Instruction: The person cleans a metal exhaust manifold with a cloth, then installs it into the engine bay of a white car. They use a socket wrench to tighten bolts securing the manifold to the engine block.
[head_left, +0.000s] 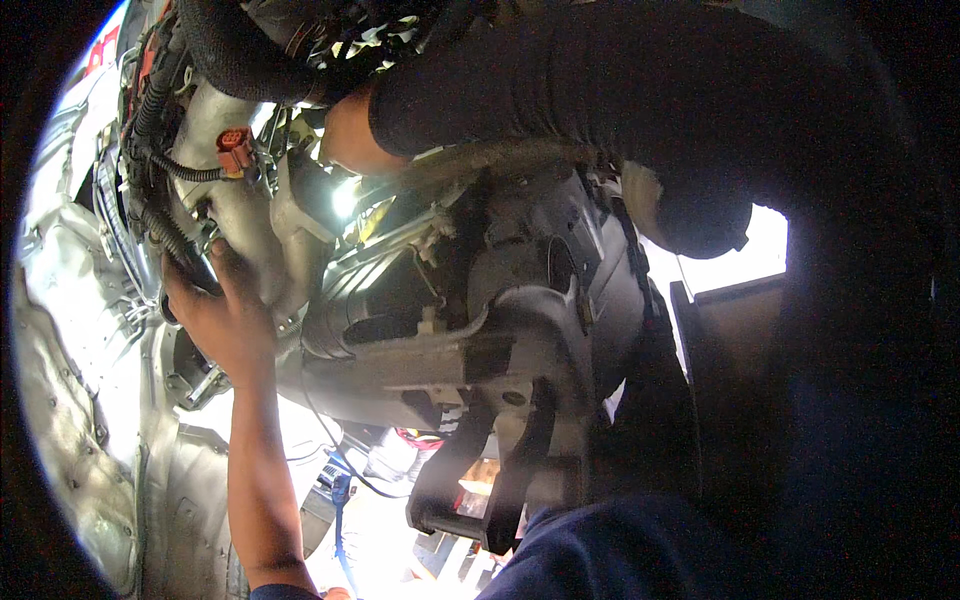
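My left hand (225,310) reaches up from the lower edge with a bare forearm. Its thumb and fingers curl around the lower end of a black corrugated wiring conduit (165,228); part of the grip is in shadow. Just above it, an orange-red electrical connector (235,150) hangs on a branch of ribbed conduit, in front of a grey metal pipe (230,215). My right hand is out of the picture. A co-worker's hand (362,135) in a black sleeve reaches among the parts at the top; its fingertips are hidden.
The co-worker's black-sleeved arm (600,80) crosses the upper right. A grey metal housing (400,380) fills the middle, with a dark bracket (465,520) below it. A thick black hose (235,50) arches overhead. A bright lamp (345,198) shines between parts. Silvery body panels (75,400) line the left.
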